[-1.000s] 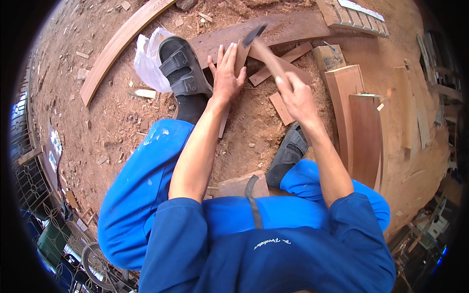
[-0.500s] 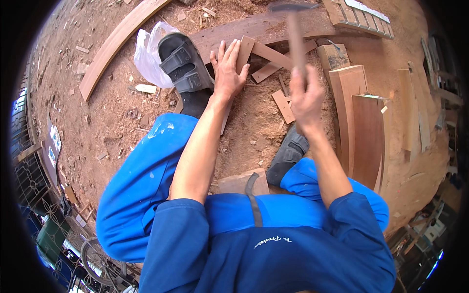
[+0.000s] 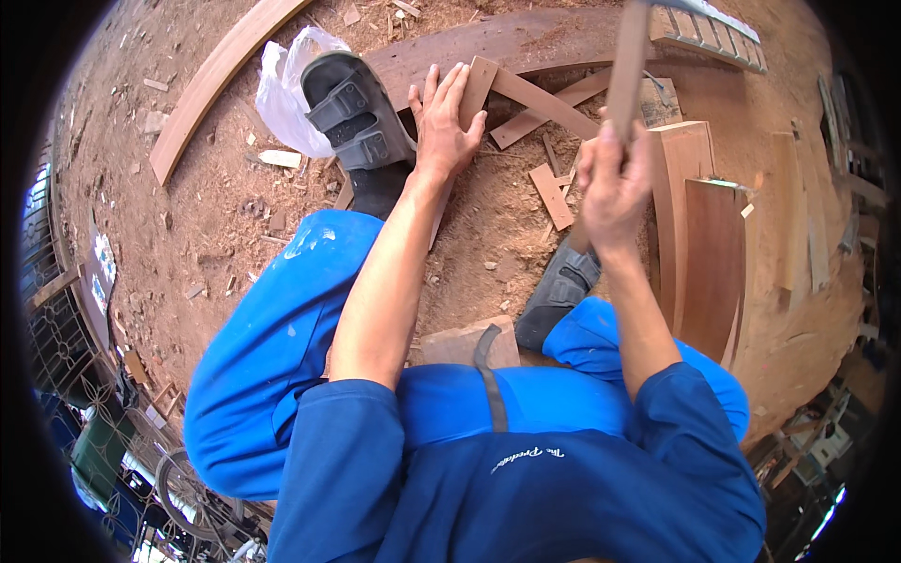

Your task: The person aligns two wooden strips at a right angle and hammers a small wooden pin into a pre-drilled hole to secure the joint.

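My left hand lies flat with its fingers stretched over a light wooden strip, pressing it near my sandalled left foot. A second wooden strip meets the first at an angle, and a third strip crosses beneath it. My right hand is wrapped round the wooden handle of a hammer, raised to the right of the strips. The hammer's head is cut off by the top edge of the picture.
A dark wide plank lies behind the strips. Curved boards stand at the right, with a slatted wooden piece beyond. A white plastic bag and a long board lie left. Small offcuts and sawdust litter the ground.
My right hand has shifted right and slightly down, and the hammer appears larger, its head now out of view. My left hand stays on the strip, with its fingers a little higher in the picture.
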A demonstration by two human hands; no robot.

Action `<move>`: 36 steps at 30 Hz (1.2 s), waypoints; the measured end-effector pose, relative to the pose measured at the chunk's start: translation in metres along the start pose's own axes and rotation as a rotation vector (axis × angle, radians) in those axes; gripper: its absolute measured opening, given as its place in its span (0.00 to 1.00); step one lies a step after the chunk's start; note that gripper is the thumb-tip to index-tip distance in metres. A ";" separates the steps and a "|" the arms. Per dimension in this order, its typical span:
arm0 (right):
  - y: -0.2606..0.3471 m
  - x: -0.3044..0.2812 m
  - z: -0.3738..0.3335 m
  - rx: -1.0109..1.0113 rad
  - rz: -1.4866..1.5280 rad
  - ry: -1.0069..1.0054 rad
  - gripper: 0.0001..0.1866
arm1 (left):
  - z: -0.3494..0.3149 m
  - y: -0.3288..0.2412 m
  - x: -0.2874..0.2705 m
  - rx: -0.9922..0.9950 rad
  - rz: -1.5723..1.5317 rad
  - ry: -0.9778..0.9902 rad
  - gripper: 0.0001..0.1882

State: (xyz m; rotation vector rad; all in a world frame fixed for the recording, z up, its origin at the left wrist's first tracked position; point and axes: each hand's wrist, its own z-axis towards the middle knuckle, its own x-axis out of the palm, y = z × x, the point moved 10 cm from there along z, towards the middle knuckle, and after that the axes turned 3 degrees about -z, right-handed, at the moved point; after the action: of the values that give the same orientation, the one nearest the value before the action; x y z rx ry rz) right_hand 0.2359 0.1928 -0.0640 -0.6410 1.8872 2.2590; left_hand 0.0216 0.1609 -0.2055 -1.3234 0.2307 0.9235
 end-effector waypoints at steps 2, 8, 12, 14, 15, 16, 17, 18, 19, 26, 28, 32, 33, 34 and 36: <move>-0.034 0.021 -0.018 -0.035 -0.053 0.036 0.15 | 0.000 0.001 -0.002 -0.009 -0.014 -0.002 0.41; -0.077 0.033 -0.032 0.239 -0.172 0.176 0.20 | -0.001 0.002 -0.004 0.001 -0.048 -0.006 0.40; -0.031 0.000 -0.008 0.069 -0.076 0.010 0.16 | -0.002 0.002 -0.002 0.004 -0.027 -0.020 0.40; -0.015 0.000 -0.006 -0.054 0.004 -0.034 0.14 | -0.002 0.003 -0.002 0.008 -0.017 -0.024 0.40; -0.012 0.004 -0.009 -0.105 0.024 -0.066 0.14 | -0.002 0.003 -0.002 0.011 -0.021 -0.026 0.40; -0.012 0.007 -0.014 -0.155 0.045 -0.097 0.15 | -0.002 0.002 -0.002 0.013 -0.025 -0.028 0.40; -0.024 0.019 -0.019 -0.165 0.107 -0.035 0.16 | -0.001 0.001 -0.002 0.017 -0.029 -0.030 0.40; -0.036 0.031 -0.024 -0.068 0.015 0.054 0.16 | -0.001 0.000 -0.001 0.012 -0.028 -0.025 0.40; -0.045 0.039 -0.033 0.030 -0.077 0.142 0.16 | -0.001 -0.001 -0.001 0.006 -0.027 -0.021 0.40; -0.041 0.046 -0.044 0.032 -0.188 0.161 0.18 | -0.003 0.004 -0.003 0.010 -0.012 -0.023 0.40; -0.023 0.037 -0.039 -0.014 -0.128 0.082 0.19 | -0.003 0.002 -0.002 0.013 -0.008 -0.021 0.40; -0.029 0.033 -0.042 -0.132 -0.133 0.046 0.17 | -0.002 -0.002 -0.001 0.024 -0.020 -0.029 0.40; -0.045 0.041 -0.045 -0.066 -0.210 0.108 0.16 | -0.001 -0.004 -0.001 0.029 -0.028 -0.029 0.40; -0.061 0.049 -0.051 -0.089 -0.307 0.158 0.16 | -0.001 -0.005 0.000 0.021 -0.026 -0.023 0.40; -0.074 0.069 -0.052 -0.136 -0.494 0.260 0.16 | -0.001 -0.002 0.000 0.008 -0.014 -0.012 0.40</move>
State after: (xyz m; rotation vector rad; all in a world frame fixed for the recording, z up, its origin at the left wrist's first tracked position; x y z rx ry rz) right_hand 0.2131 0.1462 -0.1653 -1.3109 1.4531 2.0596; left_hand 0.0233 0.1604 -0.2041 -1.3105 0.2152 0.9183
